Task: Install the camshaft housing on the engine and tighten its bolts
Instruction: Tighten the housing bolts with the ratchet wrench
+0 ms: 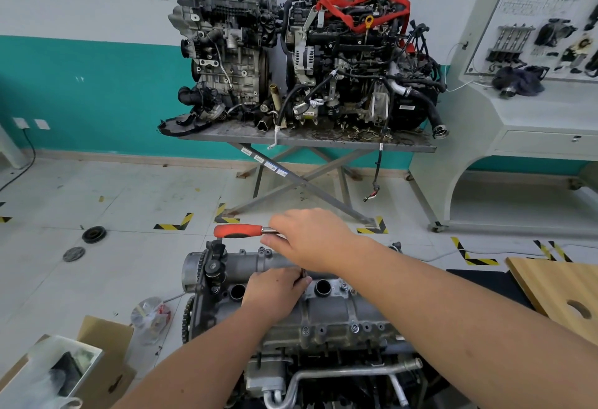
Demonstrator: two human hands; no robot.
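The camshaft housing [326, 308] is seated on top of the engine [310, 360] at lower centre, a cardboard box [106, 373] to its left. The left hand [275, 292] is curled on the housing, its grasp hidden. The right hand [310, 240] grips a red-handled ratchet [241, 231] just beyond.

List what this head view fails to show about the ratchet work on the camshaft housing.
- Ratchet head and socket: head view, covered by the right hand.
- The bolt being worked: hidden under the left hand on the camshaft housing.
- What the left hand's fingers hold: too small and hidden.
- Engine's lower part: cut off by the bottom edge.
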